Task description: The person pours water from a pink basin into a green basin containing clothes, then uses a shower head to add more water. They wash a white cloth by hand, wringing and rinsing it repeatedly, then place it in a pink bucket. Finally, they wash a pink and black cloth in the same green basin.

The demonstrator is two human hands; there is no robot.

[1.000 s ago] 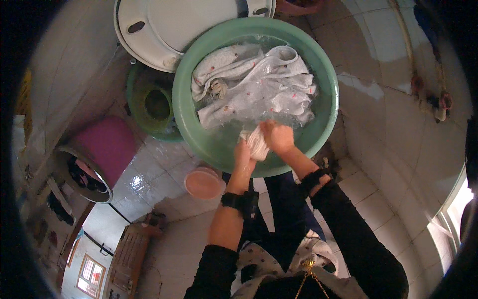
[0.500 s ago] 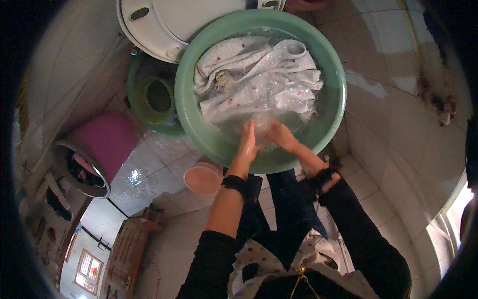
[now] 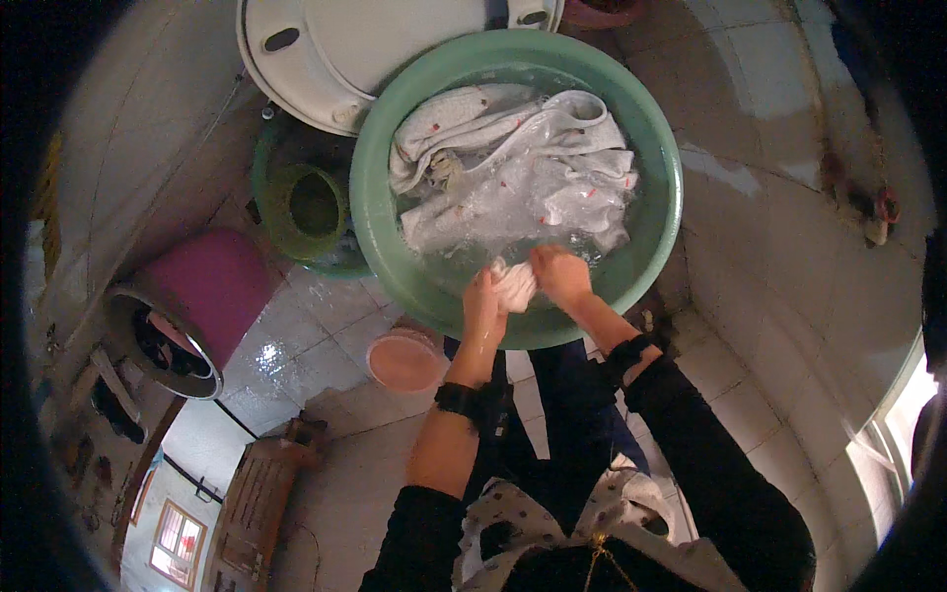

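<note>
A small white cloth (image 3: 515, 287) is bunched between my two hands, over the near side of a large round green basin (image 3: 671, 187). My left hand (image 3: 483, 304) is closed on the cloth's left end. At the other end, my right hand (image 3: 562, 276) grips it with curled fingers. Just beyond my hands, a wet white garment (image 3: 533, 183) with small red specks lies crumpled in the basin's water. A small tan bit of fabric (image 3: 446, 170) shows among its folds.
A white sink (image 3: 395, 39) adjoins the basin at the back left. Below it, a green bucket (image 3: 306, 212) stands in another green tub (image 3: 271, 158). A magenta bin (image 3: 222, 286) with dark clothes lies on its side at left. A pink bowl (image 3: 406, 357) sits on wet floor tiles.
My hands were cupped at the water with the cloth not visible; now they hold it bunched between them. The basin appears slightly lower in the picture.
</note>
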